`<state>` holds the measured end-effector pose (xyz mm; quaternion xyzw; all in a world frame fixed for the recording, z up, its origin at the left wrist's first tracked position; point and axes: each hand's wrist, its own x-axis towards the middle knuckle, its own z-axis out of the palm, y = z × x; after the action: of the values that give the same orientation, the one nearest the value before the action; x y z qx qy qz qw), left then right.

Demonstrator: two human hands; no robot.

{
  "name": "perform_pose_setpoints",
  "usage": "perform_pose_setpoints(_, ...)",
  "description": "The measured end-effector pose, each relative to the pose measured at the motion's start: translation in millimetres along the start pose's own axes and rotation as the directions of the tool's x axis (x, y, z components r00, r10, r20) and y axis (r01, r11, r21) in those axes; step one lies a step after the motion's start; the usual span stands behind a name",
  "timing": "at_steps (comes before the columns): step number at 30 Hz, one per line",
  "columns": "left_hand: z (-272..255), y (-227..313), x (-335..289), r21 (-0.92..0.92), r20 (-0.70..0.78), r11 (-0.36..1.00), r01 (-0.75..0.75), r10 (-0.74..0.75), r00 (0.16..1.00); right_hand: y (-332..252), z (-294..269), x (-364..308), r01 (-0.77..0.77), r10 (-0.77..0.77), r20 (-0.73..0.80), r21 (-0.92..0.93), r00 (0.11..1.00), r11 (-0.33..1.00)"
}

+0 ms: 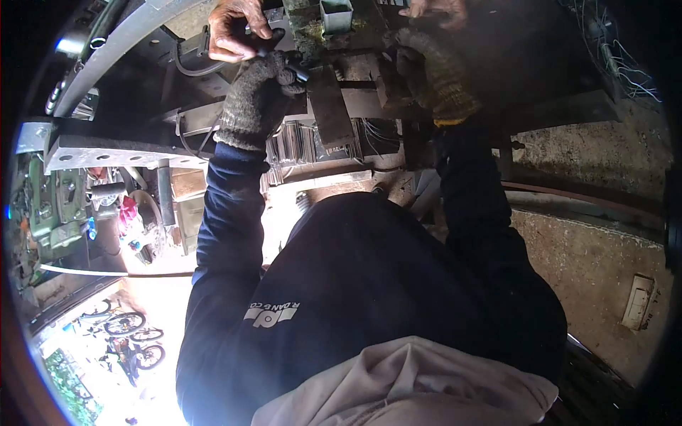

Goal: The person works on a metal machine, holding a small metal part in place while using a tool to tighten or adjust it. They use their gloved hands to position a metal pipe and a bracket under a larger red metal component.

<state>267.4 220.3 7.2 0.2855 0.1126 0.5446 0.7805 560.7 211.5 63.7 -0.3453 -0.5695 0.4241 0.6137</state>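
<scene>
In the upper middle of the frame, the left hand (256,96) and the right hand (442,77) are covered by knitted cloth, which looks rough and matt, and at the left one a short dark rod (300,72) is smooth with a small shine. Below the top edge, the square tube (336,20) seems to be smooth metal, while the flat bar (329,106) looks like dull, worn metal. At right the wall (582,263) is rough and blotchy, and at the bottom the jacket (355,284) and the pale fabric (405,387) are matt textile, the second one creased.
</scene>
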Motion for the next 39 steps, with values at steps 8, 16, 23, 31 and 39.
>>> perform_pose_setpoints(8,35,18,-10,0.335,-0.128,0.938,-0.091,0.141,0.982,0,-3,-7,0.000,0.000,-0.020,0.010,1.000,1.000)
perform_pose_setpoints(16,48,18,4,0.638,-0.088,0.739,-0.215,0.348,0.933,4,0,3,0.060,-0.059,-0.033,0.033,0.998,0.998)
perform_pose_setpoints(23,0,29,28,0.899,0.438,-0.191,-0.394,0.425,0.792,13,2,12,0.082,-0.080,-0.043,0.038,0.996,0.996)
perform_pose_setpoints(31,-2,11,35,0.753,-0.122,0.627,-0.198,0.429,0.895,24,0,8,0.109,-0.107,-0.048,0.055,0.993,0.992)
perform_pose_setpoints(39,9,9,37,0.913,-0.013,0.360,-0.192,0.497,0.868,25,-3,18,-0.034,0.033,0.018,0.097,0.999,0.995)
